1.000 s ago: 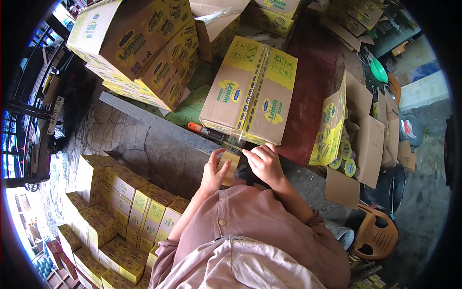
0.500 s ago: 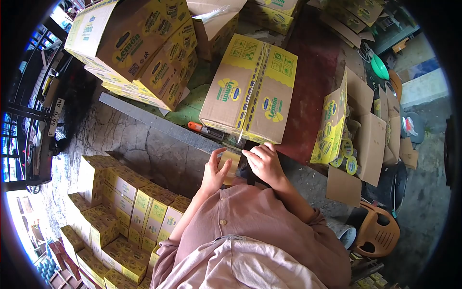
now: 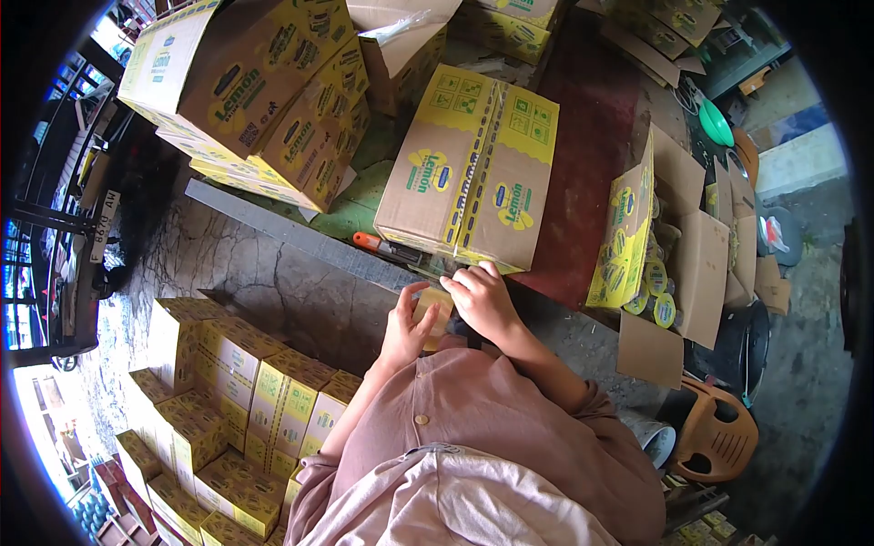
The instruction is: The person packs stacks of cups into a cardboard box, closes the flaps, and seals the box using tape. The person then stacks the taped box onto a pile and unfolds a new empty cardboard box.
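Observation:
Closest to me on the table lies a closed carton (image 3: 469, 173) with yellow and green Lemon print and tape along its middle seam. My left hand (image 3: 407, 325) is wrapped round a roll of clear yellowish tape (image 3: 437, 311) in front of my belly. Just right of the roll, my right hand (image 3: 481, 298) has its fingers pinched together near the carton's lower edge; what they hold, if anything, is too small to make out. An orange-handled cutter (image 3: 369, 242) lies at the table edge, left of the carton's near corner.
Stacked cartons (image 3: 264, 82) stand at the back left. An open carton (image 3: 678, 246) with round-lidded cups is on the right, near a brown plastic chair (image 3: 715, 432). More cartons (image 3: 223, 364) are piled on the floor at the lower left.
My right hand has moved slightly left and toward the tape roll. My left hand stays round the roll, almost still.

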Demonstrator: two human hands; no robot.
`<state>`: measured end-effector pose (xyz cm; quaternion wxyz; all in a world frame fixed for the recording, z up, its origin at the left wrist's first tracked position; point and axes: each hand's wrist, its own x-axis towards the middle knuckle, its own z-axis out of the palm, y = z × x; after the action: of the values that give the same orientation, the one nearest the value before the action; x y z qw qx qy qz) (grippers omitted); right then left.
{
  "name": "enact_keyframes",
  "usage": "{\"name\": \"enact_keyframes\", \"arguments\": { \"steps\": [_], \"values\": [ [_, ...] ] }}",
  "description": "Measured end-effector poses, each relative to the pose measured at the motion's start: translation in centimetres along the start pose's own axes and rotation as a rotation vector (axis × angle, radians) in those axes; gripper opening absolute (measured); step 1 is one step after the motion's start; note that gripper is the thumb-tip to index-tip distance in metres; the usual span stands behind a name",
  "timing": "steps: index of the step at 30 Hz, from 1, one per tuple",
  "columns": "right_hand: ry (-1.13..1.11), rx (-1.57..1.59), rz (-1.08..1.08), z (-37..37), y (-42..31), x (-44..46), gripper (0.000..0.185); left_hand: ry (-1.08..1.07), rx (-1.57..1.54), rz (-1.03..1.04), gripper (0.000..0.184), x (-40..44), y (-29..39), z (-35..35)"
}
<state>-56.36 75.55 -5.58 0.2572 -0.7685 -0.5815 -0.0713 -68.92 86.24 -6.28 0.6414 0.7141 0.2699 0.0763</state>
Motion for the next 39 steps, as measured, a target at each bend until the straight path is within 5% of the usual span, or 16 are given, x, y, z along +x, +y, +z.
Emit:
{"name": "enact_keyframes", "arguments": {
  "steps": [13, 18, 21, 26, 30, 33, 35, 39],
  "values": [
    [0.239, -0.001, 0.027, -2.8, 2.4, -7.6, 0.026, 0.041, -0.157, -0.028, 0.038, -1.4, -0.7, -2.7],
    [0.334, -0.179, 0.359, -1.0, 7.0, -15.5, 0.019, 0.04, -0.243, -0.002, 0.04, -2.4, 1.1, -4.2],
    [0.615, -0.04, 0.816, 1.9, 9.2, -17.9, 0.022, 0.024, -0.227, 0.065, 0.04, -2.1, 2.9, -4.4],
    [0.556, 0.112, 1.04, 4.8, 13.9, -18.5, 0.025, -0.032, -0.182, 0.139, 0.042, -1.1, 7.2, -4.2],
    [0.333, -0.541, 0.881, 2.4, 13.1, -15.6, 0.024, -0.038, -0.138, 0.284, 0.042, 0.0, 9.0, -4.0],
    [0.766, -0.12, 0.777, -1.4, 10.1, -10.0, 0.023, -0.012, -0.056, 0.367, 0.042, 0.3, 10.0, -3.7],
    [0.801, 0.123, 0.632, -5.8, 4.0, -3.7, 0.022, -0.029, -0.026, 0.343, 0.043, 0.2, 10.3, -3.6],
    [0.575, -0.044, 0.079, -9.0, -2.2, 2.4, 0.024, -0.086, -0.035, 0.282, 0.044, 0.2, 10.8, -2.9]
  ]
}}
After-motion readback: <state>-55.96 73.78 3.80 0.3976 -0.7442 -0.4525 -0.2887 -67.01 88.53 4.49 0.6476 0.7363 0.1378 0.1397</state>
